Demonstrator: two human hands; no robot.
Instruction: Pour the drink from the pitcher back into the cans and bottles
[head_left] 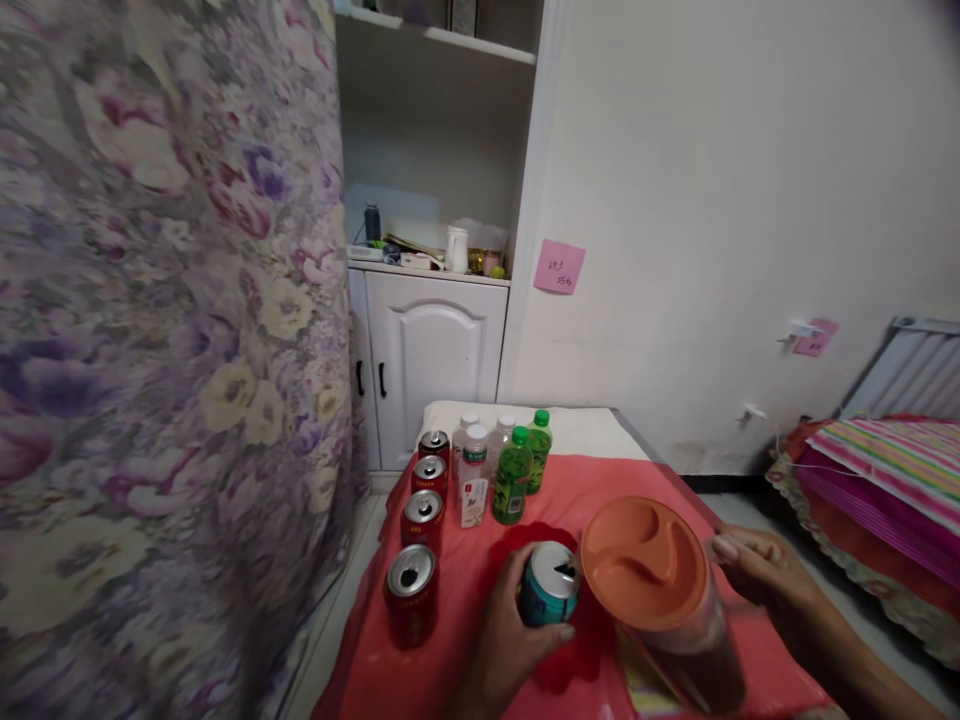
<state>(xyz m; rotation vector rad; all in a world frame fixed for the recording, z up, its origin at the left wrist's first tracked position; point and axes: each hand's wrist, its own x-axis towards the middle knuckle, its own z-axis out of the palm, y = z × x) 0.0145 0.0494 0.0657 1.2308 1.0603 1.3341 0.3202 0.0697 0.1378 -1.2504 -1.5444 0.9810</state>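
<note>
My left hand [517,625] is wrapped round a teal can [551,590] with an opened top, held over a red scalloped dish [574,655]. Just right of the can is a clear pitcher [694,650] with an orange lid [643,562], tilted, dark contents low inside. My right hand [754,565] is at the pitcher's right side, its fingers closed at the handle area; the handle itself is hard to make out.
Red cans [412,610] stand in a row on the table's left. Behind are clear bottles [474,465] and green bottles [514,480]. A floral curtain [172,350] hangs left; a bed [892,480] is at right.
</note>
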